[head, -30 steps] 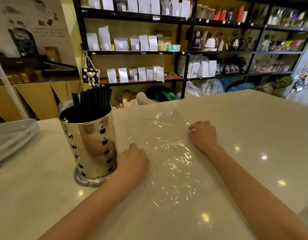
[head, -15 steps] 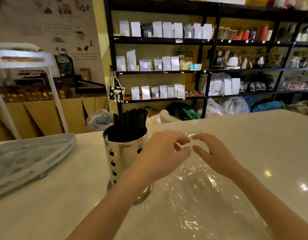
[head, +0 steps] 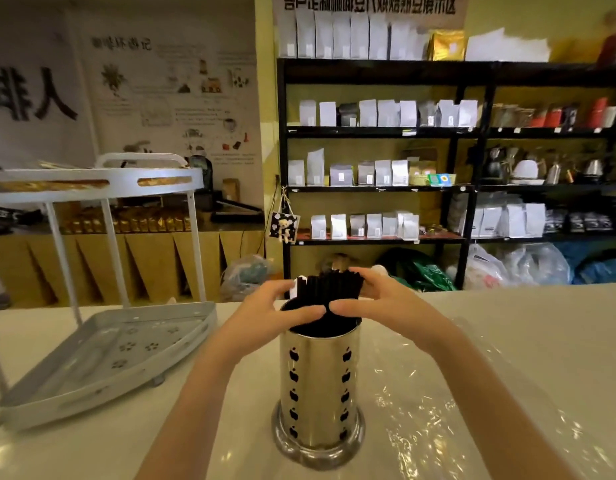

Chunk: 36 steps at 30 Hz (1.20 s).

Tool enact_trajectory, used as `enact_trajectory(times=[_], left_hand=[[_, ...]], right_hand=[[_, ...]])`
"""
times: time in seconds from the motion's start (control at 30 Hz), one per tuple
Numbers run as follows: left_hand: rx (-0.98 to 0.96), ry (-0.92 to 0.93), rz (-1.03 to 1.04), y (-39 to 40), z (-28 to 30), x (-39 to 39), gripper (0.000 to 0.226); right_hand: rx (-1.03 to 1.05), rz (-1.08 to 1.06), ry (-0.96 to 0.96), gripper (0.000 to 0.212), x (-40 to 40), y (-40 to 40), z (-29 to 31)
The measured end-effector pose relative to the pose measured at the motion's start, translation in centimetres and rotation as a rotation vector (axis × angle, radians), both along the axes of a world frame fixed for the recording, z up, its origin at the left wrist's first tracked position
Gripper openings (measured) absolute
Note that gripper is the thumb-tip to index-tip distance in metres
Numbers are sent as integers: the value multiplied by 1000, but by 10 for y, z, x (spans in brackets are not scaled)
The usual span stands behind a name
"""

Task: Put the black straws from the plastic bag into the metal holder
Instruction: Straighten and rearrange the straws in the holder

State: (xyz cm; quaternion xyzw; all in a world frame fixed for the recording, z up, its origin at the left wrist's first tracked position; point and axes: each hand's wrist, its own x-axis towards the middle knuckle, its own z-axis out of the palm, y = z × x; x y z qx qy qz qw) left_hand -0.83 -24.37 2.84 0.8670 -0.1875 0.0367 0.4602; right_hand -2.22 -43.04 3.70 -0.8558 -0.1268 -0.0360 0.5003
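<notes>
A shiny metal holder (head: 318, 393) with apple-shaped cut-outs stands on the white counter in front of me. A bundle of black straws (head: 329, 289) stands upright in it, tops above the rim. My left hand (head: 270, 313) wraps the bundle from the left, and my right hand (head: 379, 303) wraps it from the right; the thumbs nearly meet in front of the straws. The clear plastic bag (head: 448, 403) lies flat and crumpled on the counter to the right of the holder, under my right forearm.
A white two-tier rack (head: 102, 351) stands on the counter at the left. Behind the counter are black shelves (head: 382, 188) with white pouches and kettles, and several bags on the floor.
Both hands left the flat plastic bag, rose and closed around the straw tops in the holder. My view lifted, so the holder now sits centred.
</notes>
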Motion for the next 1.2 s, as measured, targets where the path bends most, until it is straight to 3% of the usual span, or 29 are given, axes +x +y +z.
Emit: enact_trajectory(times=[0.07,0.23,0.57,0.77,0.93,1.03,1.2], left_hand=[[-23,8,-102,-1,-1,1,21],[-35,-33,-167,-4,0,6,17],[94,-321,-96,1,11,-7,29],[177,-154,-257,16,23,-16,46],[278,-145,-258,21,30,-24,46],[260,-150,-241,21,33,-28,47],[194,-269,-180,15,31,-30,63]], right_hand=[[48,35,-47,52,4,1,-8],[46,93,-89,30,5,4,-15],[-52,174,-245,23,-7,15,-6],[-288,232,-174,26,-21,5,5],[-357,172,-121,40,-32,-6,15],[-336,110,-204,44,-38,-16,20],[-219,13,-405,30,-42,-16,20]])
